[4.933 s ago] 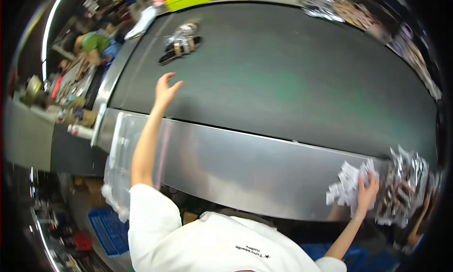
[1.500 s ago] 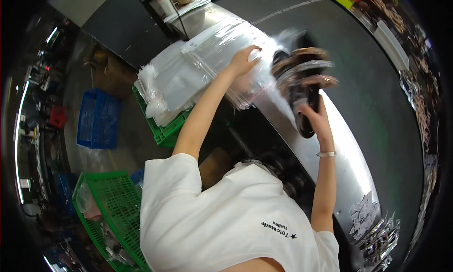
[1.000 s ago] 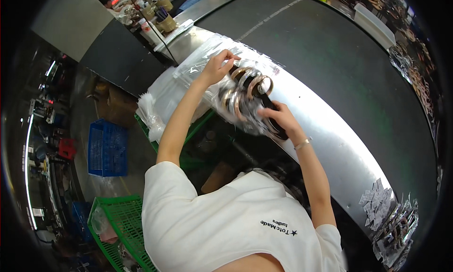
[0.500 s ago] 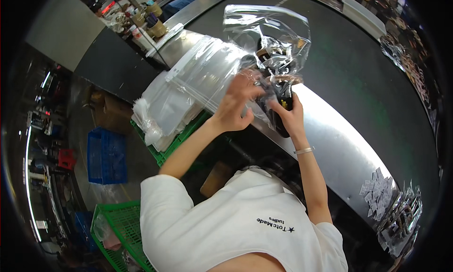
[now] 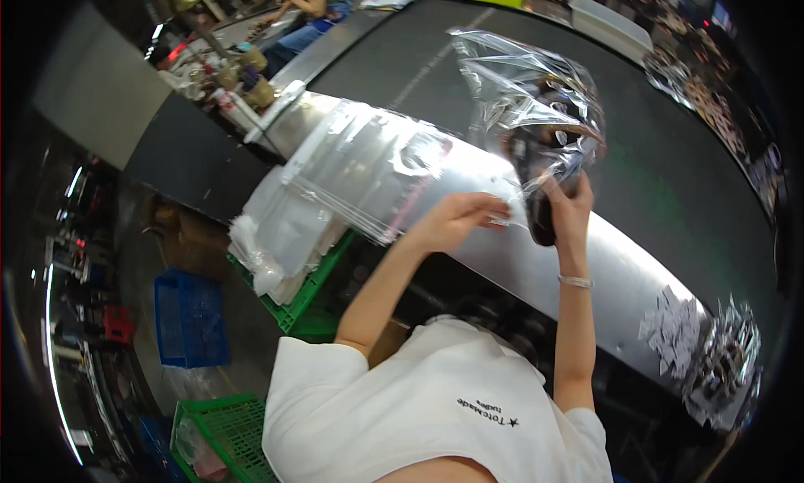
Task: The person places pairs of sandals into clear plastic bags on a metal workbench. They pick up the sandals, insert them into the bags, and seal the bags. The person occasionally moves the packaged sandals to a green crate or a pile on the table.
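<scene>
Plastic bag (image 5: 523, 89) with dark goods inside is hanging above the steel desk (image 5: 603, 265) edge, the right hand (image 5: 569, 208) gripping its lower end, fingers clenched. The left hand (image 5: 459, 221) is hovering just beside it, fingers loosely released. A stack of clear bags (image 5: 368, 169) is lying leftward; a dark conveyor belt (image 5: 670, 182) is stretching behind, green crates (image 5: 306, 295) sitting below.

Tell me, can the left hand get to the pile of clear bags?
Probably yes. The left hand hangs open right beside the pile of clear bags on the metal ledge, with nothing between them. The right hand is busy gripping a dark item.
</scene>
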### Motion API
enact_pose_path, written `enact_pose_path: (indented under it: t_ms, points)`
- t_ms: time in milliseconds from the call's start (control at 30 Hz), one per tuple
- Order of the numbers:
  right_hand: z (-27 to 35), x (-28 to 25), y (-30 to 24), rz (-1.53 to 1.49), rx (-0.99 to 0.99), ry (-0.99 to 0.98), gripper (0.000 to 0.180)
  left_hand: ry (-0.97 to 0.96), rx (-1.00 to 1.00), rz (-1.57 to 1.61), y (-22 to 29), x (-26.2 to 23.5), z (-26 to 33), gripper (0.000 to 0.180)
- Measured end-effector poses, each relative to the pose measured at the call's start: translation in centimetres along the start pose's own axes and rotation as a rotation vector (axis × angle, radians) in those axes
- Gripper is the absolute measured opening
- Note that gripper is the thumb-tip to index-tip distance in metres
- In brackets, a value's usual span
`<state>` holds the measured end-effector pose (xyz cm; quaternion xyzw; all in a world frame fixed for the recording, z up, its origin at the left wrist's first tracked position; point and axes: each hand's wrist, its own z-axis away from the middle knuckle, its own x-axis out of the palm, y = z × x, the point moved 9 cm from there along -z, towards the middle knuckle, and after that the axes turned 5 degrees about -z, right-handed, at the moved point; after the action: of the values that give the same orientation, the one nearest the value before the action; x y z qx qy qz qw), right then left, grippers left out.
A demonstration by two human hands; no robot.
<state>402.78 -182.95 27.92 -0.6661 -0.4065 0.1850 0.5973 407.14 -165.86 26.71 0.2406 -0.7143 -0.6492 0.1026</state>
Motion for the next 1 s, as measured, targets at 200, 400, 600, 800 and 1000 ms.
enact_pose_path:
  t_ms: [200, 400, 600, 800, 1000]
  points:
    - [0.0, -2.5, 0.8, -0.155, 0.131, 0.121, 0.036, -0.346, 0.051, -0.228, -3.8, 6.5, -0.1, 0.046]
    - [3.2, -6.0, 4.7, -0.216, 0.247, 0.165, 0.045, 0.19, -0.246, 0.698, -7.9, 8.3, -2.3, 0.059]
    - [6.1, -14.3, 9.5, 0.015, 0.367, 0.139, 0.051, 0.23, -0.274, 0.411, -10.0, 11.0, -1.2, 0.084]
    - [5.6, -12.7, 4.9, 0.713, 0.054, 0.123, 0.063, 0.297, -0.463, 0.437, -12.9, 11.7, -1.7, 0.027]
    - [11.1, -7.8, 1.2, 1.462, -0.176, 0.044, 0.027, 0.116, -0.592, 0.217, -13.7, 10.4, 3.1, 0.032]
